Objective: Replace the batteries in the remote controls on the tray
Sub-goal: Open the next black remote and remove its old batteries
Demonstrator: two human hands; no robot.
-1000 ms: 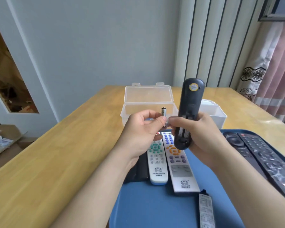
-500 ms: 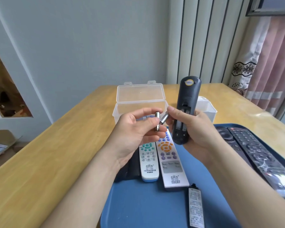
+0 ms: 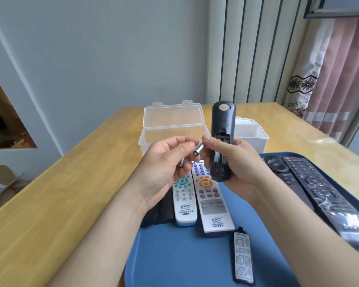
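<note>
1. A wooden table [image 3: 50,204] is seen, with a blue tray [image 3: 174,264] set at its near edge. Behind the tray a clear box [image 3: 172,129] is stood with its lid raised, and a white box [image 3: 250,134] is placed just beside it.
2. The left hand [image 3: 164,164] is held above the tray's far left part, fingers curled. A second battery [image 3: 181,164], mostly hidden, is pinched between them.
3. Under that hand two white remotes are laid face up, side by side on the tray: a green-buttoned remote [image 3: 183,200] and a longer orange-buttoned remote [image 3: 212,204].
4. A silver battery [image 3: 198,151] is held tilted between the hands, pinched by the right thumb and a fingertip, one end turned toward the camera.
5. The dark remote [image 3: 223,125] is gripped upright above the tray by the right hand [image 3: 239,164], its back facing the camera. Its battery compartment is uncovered, and a round yellow sticker is seen near its top.
6. A black battery cover [image 3: 243,258], printed with small text, is laid on the tray's near part, apart from the remotes.
7. Two black remotes [image 3: 327,195] are laid side by side along the tray's right part.
</note>
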